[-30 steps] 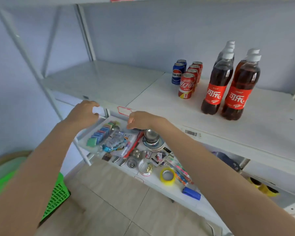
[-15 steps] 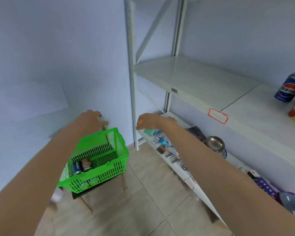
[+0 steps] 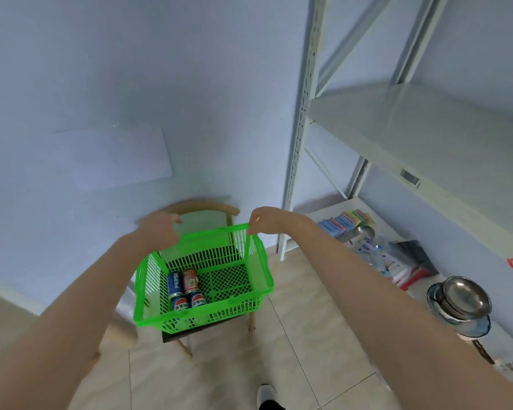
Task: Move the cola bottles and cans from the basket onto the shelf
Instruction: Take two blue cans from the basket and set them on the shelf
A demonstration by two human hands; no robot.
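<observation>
In the head view, a green basket (image 3: 203,316) is seen on the seat of a wooden chair (image 3: 202,208), close to the wall. Four cans are kept in the left part of the basket. A blue can (image 3: 175,284) and a red can (image 3: 190,280) are laid side by side, touching. Two more blue cans (image 3: 180,303) are placed just in front of them, against the front wall.

Both arms are stretched out toward the far rim of the basket. The left hand (image 3: 160,229) is blurred. It is seen over the far left corner with the fingers loosely curled, and nothing is held in it. The right hand (image 3: 264,221) is seen at the far right corner of the rim with the fingers bent inward. Whether the rim is pinched or only overlapped cannot be told. The cans are lying lower and nearer than both hands, between the two forearms.

To the right, a white metal shelf (image 3: 412,128) is standing. On its low board, coloured packs (image 3: 347,221) and stacked steel bowls (image 3: 459,300) are laid. A shelf post (image 3: 296,161) is standing just beside the chair and the right hand.
</observation>
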